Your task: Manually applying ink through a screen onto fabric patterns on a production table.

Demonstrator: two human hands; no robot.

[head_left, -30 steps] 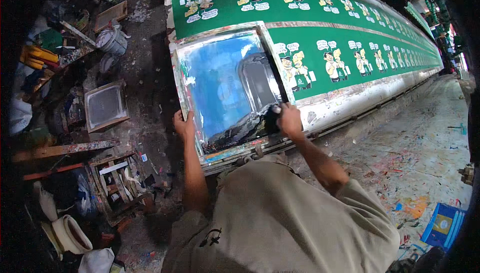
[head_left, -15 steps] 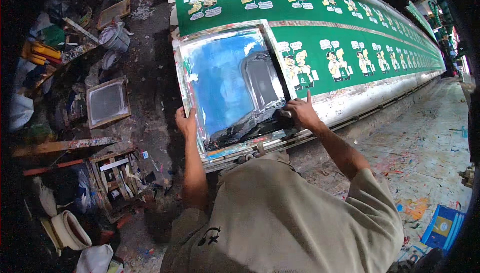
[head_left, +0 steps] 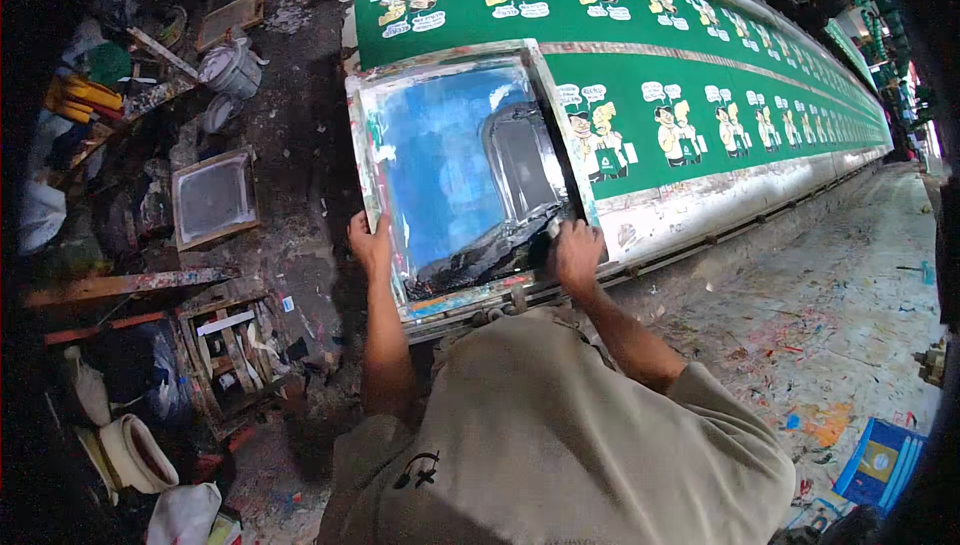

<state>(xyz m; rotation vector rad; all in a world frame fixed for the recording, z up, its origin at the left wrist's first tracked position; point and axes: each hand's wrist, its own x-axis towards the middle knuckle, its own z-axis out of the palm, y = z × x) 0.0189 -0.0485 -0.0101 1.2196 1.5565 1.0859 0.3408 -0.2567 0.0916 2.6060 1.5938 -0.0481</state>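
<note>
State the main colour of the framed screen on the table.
The framed screen is mainly blue; the head view shows it best.

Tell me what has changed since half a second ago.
The right hand has shifted left and nearer the person's body; its outstretched finger has drawn in. The left hand stays at the left edge of the screen frame, which sits unmoved.

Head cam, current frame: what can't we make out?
- Head view: what, if anything, the right hand grips; the hand itself hides most of that spot.
- Head view: whatever lies directly under the screen frame; its blue mesh and dark ink cover it.
- Head view: details of the farthest cartoon prints; too small.
</note>
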